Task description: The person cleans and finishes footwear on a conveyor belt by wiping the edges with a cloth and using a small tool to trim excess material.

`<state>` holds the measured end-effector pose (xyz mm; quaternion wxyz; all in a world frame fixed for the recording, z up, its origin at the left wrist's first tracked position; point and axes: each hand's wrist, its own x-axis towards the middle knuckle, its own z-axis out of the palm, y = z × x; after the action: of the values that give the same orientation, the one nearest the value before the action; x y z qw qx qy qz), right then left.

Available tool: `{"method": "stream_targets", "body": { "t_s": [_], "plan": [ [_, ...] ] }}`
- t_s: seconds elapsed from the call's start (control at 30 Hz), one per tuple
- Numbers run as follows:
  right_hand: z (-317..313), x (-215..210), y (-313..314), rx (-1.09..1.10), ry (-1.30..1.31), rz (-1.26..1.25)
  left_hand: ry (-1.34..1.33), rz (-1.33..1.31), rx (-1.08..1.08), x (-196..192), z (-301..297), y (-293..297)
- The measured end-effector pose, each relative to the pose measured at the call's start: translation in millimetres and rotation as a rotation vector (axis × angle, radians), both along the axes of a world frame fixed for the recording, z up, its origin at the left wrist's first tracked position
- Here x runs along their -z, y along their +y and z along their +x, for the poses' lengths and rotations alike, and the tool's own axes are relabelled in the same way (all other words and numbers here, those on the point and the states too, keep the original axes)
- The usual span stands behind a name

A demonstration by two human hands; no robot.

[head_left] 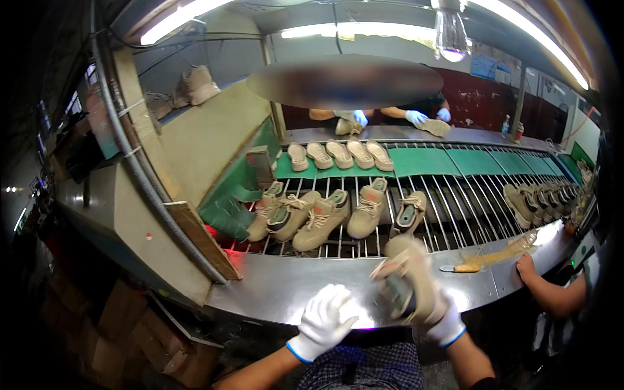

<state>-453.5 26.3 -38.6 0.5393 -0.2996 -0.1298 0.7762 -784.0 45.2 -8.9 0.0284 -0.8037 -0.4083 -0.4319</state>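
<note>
A beige lace-up shoe (pixel 419 281), slightly blurred, is in my right hand (pixel 448 323) above the front edge of the metal counter. The white glove wraps its side, and most of the fingers are hidden behind it. My left hand (pixel 325 321), in a white glove with a blue cuff, is held apart from the shoe near the counter's edge. Its fingers are stretched out, with nothing in them. Just beyond, several matching shoes stand on the bar rack, among them a laced shoe (pixel 322 220) and one shoe (pixel 410 212) closest to the held one.
Beige soles (pixel 338 155) lie in a row on the green belt (pixel 422 163). A knife with a wooden handle (pixel 465 268) rests on the metal counter (pixel 273 279). More shoes (pixel 539 203) stand at right, near a co-worker's arm (pixel 549 291). Gloved co-workers handle soles (pixel 434 127) opposite.
</note>
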Motion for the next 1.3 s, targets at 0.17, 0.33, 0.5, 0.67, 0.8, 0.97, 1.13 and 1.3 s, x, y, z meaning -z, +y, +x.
{"method": "stream_targets", "body": {
  "t_s": [0.17,0.33,0.5,0.67,0.8,0.97,1.13,1.3],
  "plan": [
    [71.6,-59.5,130.0,0.574,-0.112,0.128,-0.011,-0.171,-0.301,54.8,-76.1,28.1],
    [86.2,34.5,140.6,0.618,-1.008,0.316,-0.063,-0.327,-0.511,97.7,-92.3,45.8],
    [-48.5,50.2,51.9,0.130,-1.735,0.824,0.022,-0.276,-0.461,92.6,-90.1,46.8],
    [-76.2,87.5,32.3,0.023,-1.679,0.708,0.040,-0.248,-0.437,92.6,-88.9,45.7],
    [-80.1,66.7,34.6,0.062,-1.714,0.769,0.055,-0.180,-0.349,86.7,-76.0,32.3],
    [-83.9,58.8,40.0,0.282,-1.748,0.962,0.132,-0.378,0.213,80.7,14.2,-50.9],
    [-60.3,55.1,19.1,0.362,-1.645,0.788,0.116,-0.820,0.488,137.0,76.4,-99.4],
    [-23.8,82.8,-51.8,0.203,-1.306,0.682,0.688,-1.044,0.669,100.6,131.7,-68.8]
  ]
}}
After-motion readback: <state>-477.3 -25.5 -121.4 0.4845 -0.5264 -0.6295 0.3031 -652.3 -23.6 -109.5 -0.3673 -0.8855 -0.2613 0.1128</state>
